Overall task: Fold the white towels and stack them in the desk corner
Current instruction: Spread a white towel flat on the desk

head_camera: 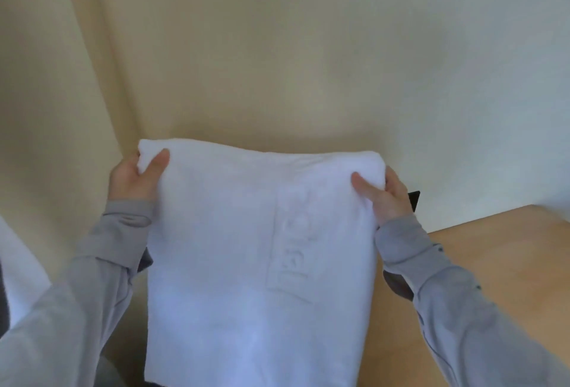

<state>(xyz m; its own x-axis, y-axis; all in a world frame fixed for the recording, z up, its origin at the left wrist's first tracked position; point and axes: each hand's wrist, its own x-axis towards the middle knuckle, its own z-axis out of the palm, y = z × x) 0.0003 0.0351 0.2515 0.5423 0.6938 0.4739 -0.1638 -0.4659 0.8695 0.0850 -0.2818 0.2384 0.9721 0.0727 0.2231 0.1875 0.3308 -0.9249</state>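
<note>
My thumbs press the front of the towel (246, 247) at its two top corners, left hand (132, 180) on one, right hand (388, 198) on the other. My other fingers are behind the cloth and hidden, but both hands are plainly clamped on it. The towel hangs in the air before the wall, just left of the desk (499, 251). I cannot tell whether its lower part brushes the desk's edge.

I hold only the corners. The thick top edge looks doubled, so I judge its layers could slide apart if either thumb loosens. My left corner sits higher than my right, and a fold made from here would likely come out skewed. The bottom end drops out of view, so it might snag on the desk as I lower it.

The towel's long axis runs up and down, with the short top edge across between my hands. Its raised lettering runs along that length, and the broad face is turned toward me.
</note>
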